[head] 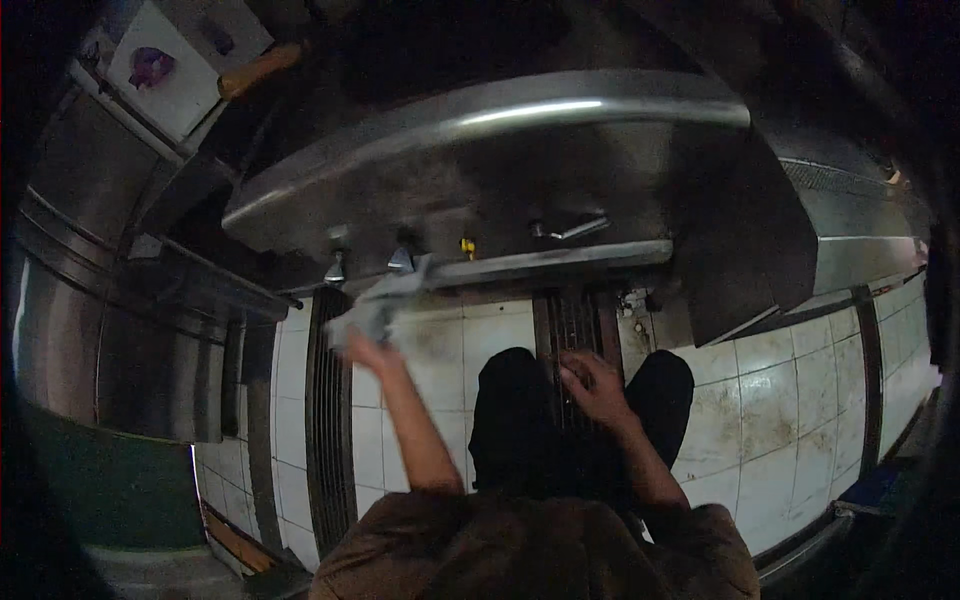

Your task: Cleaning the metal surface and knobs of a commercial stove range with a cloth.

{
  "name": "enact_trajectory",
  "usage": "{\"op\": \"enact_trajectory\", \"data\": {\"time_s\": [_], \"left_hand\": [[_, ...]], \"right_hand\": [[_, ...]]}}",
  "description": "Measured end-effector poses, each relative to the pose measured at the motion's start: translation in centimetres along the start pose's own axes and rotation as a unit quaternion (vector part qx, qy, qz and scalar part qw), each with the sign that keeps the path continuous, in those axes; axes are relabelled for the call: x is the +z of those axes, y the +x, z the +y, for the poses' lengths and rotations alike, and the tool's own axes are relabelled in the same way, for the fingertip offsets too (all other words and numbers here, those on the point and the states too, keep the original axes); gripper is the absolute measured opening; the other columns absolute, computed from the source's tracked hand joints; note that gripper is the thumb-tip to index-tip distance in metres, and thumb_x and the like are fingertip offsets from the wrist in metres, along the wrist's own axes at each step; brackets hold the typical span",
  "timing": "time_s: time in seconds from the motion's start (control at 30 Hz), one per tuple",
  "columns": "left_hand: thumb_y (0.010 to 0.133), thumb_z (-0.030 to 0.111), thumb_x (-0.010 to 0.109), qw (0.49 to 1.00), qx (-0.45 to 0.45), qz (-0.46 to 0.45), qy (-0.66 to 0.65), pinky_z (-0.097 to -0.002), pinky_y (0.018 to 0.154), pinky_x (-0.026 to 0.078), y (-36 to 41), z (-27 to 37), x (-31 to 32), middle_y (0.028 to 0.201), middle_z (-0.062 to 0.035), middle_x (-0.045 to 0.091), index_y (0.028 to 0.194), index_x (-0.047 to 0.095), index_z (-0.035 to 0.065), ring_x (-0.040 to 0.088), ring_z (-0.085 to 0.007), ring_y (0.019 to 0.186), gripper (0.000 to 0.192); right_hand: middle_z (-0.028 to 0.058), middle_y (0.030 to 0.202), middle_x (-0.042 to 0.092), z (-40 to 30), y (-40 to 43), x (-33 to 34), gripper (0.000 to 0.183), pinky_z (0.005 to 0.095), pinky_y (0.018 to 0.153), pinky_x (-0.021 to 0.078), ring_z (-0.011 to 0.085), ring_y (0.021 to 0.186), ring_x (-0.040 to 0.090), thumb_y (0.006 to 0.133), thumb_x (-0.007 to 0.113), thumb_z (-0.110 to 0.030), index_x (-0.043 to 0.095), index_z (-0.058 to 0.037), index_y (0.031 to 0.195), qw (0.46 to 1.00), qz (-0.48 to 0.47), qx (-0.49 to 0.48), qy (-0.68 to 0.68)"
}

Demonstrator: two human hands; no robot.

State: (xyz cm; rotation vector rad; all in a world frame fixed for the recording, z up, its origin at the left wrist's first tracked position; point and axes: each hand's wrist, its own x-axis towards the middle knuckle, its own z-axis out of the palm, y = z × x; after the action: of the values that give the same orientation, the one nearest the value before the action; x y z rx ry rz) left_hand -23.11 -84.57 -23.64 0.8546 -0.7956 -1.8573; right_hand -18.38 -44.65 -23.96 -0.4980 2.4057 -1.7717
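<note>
My left hand [367, 351] grips a pale grey cloth [386, 304], blurred by motion. The cloth reaches up to the lower ledge [555, 264] of a stainless steel kitchen unit [495, 172]. Close above it are two control knobs [401, 260] on the unit's front, and a small yellow valve handle [469, 246] lies to their right. Between my bent knees hangs my right hand [596, 384], its fingers loosely curled and apart. I see nothing in it. Right of the yellow handle, a metal lever [574, 227] sticks out from the front panel.
White floor tiles [427, 367] run under me, cut by slatted drain channels [330, 420]. Steel cabinets [161, 360] stand on the left. At upper left is a white board [161, 97] with a purple item on it. Another steel unit [862, 259] stands on the right.
</note>
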Motion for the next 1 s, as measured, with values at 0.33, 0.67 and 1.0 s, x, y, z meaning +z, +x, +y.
{"op": "enact_trajectory", "data": {"time_s": [0.33, 0.67, 1.0], "left_hand": [[0.089, 0.018, 0.059, 0.708, 0.513, -0.182, 0.45, -0.045, 0.107, 0.037, -1.8, 22.7, 16.3, 0.143, -0.023, 0.043, 0.141, 0.04, -0.0036, 0.045, -0.0362, 0.13, 0.059], [0.084, 0.016, 0.061, 0.421, 0.631, -0.302, 0.577, -0.0504, 0.102, 0.04, -10.1, 15.5, 22.0, 0.133, -0.028, 0.049, 0.129, 0.058, 0.0074, 0.052, -0.0422, 0.122, 0.047], [0.076, 0.018, 0.066, 0.433, 0.57, -0.504, 0.483, -0.0575, 0.103, 0.033, -23.8, 9.5, 21.2, 0.127, -0.0286, 0.05, 0.129, 0.057, 0.0094, 0.048, -0.0444, 0.12, 0.054]], "right_hand": [[0.0159, 0.088, 0.067, -0.1, -4.9, -6.6, 0.018, 0.0381, 0.074, 0.0528, 0.0277, 0.081, 0.067, 0.088, 0.066, -0.016, 0.068, -0.0001, 0.096, 0.98, 0.147, -0.039, -0.129], [0.0131, 0.091, 0.068, -4.5, -3.1, -4.1, 0.016, 0.0367, 0.069, 0.0536, 0.0262, 0.081, 0.066, 0.089, 0.067, -0.015, 0.068, -0.001, 0.096, 0.976, 0.136, -0.097, -0.137], [0.0143, 0.1, 0.066, -4.3, -4.6, -3.6, 0.03, 0.0393, 0.079, 0.0536, 0.025, 0.091, 0.065, 0.092, 0.064, -0.025, 0.063, -0.0018, 0.11, 0.992, 0.115, -0.032, -0.051]]}}
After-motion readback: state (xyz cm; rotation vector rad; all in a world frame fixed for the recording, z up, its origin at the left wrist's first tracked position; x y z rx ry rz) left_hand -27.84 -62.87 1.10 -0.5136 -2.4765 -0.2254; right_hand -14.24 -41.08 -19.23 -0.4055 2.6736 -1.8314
